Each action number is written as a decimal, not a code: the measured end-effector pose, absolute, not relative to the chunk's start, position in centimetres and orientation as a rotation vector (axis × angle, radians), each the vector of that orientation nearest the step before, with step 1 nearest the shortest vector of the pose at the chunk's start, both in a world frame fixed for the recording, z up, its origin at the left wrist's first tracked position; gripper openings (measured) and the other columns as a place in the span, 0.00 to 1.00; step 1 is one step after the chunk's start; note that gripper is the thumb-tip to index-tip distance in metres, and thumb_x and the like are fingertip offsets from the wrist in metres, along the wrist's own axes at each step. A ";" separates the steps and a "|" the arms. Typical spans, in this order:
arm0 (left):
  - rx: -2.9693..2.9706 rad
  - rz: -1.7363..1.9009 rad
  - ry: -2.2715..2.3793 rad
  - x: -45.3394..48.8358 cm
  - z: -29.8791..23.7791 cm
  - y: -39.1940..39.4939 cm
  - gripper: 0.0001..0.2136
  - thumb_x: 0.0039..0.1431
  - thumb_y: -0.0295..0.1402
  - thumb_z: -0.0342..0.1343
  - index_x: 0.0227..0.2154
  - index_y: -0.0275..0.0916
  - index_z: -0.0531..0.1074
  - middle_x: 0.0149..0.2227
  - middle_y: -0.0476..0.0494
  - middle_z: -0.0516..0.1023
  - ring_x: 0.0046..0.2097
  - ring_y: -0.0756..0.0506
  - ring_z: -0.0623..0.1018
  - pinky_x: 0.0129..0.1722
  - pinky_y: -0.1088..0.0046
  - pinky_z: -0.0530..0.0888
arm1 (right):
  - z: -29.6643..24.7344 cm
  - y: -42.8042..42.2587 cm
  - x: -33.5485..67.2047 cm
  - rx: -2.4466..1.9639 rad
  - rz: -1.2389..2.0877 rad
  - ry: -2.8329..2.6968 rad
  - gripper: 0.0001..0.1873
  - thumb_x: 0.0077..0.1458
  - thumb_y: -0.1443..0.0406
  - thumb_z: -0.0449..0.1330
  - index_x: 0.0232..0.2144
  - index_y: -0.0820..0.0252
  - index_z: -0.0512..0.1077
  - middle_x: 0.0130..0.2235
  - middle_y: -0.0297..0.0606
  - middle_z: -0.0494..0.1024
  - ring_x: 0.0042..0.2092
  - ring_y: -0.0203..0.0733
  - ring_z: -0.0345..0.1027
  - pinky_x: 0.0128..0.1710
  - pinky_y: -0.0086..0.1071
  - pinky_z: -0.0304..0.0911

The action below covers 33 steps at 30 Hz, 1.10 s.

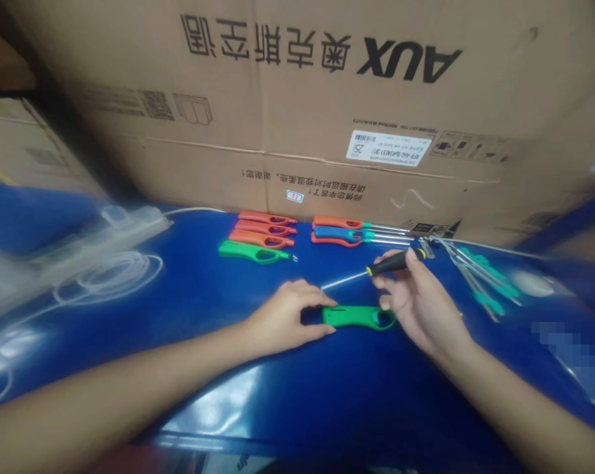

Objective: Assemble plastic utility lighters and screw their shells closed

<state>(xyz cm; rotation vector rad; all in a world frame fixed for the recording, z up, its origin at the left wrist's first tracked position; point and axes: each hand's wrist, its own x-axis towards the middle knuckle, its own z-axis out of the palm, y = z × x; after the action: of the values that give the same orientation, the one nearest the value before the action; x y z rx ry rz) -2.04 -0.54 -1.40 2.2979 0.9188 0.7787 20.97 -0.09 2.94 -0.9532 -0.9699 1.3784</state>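
Observation:
My left hand (290, 315) pinches the left end of a green lighter body (353, 316) lying on the blue table, thumb in front and fingers behind. A black screwdriver with yellow bands (390, 264) is in my right hand (428, 299), gripped by its handle. Its thin shaft points left and slightly down, the tip near my left fingers and above the green body. Part of my right hand overlaps the looped right end of that body. Behind them lie a green lighter body (245, 251) and several red and orange ones (258, 228) in a row.
Blue and orange-red lighters with metal tubes (339, 233) lie by the large cardboard box (297, 112) at the back. To the right are metal tubes with teal ends (490, 276). A coiled white cable (112, 276) and a power strip (100, 247) occupy the left.

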 end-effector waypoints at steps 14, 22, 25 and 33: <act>2.245 0.941 0.876 -2.3 -1.0 -0.6 0.12 0.59 0.36 0.65 0.45 0.41 0.79 0.41 0.43 0.83 0.43 0.45 0.78 0.45 0.66 0.75 | 0.4 0.4 20.8 -0.944 1.550 -0.802 0.17 0.57 0.50 0.64 0.36 0.58 0.70 0.34 0.36 0.79 0.25 0.34 0.68 0.20 0.26 0.68; 2.201 0.957 0.802 -2.3 -0.9 -0.6 0.05 0.64 0.32 0.61 0.38 0.40 0.82 0.36 0.44 0.83 0.38 0.47 0.78 0.40 0.69 0.75 | 0.4 0.4 20.9 -0.964 1.575 -0.783 0.19 0.55 0.50 0.66 0.35 0.57 0.70 0.32 0.36 0.79 0.25 0.35 0.67 0.21 0.29 0.68; 2.177 0.965 0.809 -2.3 -0.9 -0.6 0.05 0.63 0.32 0.62 0.38 0.40 0.82 0.35 0.44 0.83 0.37 0.47 0.78 0.39 0.70 0.75 | 0.2 0.5 20.9 -0.955 1.560 -0.826 0.19 0.56 0.49 0.64 0.35 0.57 0.69 0.32 0.36 0.79 0.25 0.35 0.68 0.22 0.29 0.68; 2.111 0.972 0.853 -2.3 -1.2 -0.6 0.04 0.61 0.32 0.64 0.35 0.39 0.83 0.33 0.44 0.83 0.35 0.48 0.79 0.37 0.71 0.75 | 0.3 0.5 20.9 -0.973 1.552 -0.789 0.20 0.54 0.49 0.66 0.36 0.56 0.67 0.32 0.34 0.78 0.25 0.34 0.67 0.22 0.28 0.68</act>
<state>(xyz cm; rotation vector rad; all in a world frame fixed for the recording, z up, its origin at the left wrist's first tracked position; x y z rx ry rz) -2.26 -0.56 -1.20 2.1112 0.8527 0.9716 20.85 0.46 0.34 -0.9729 -0.7892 1.5520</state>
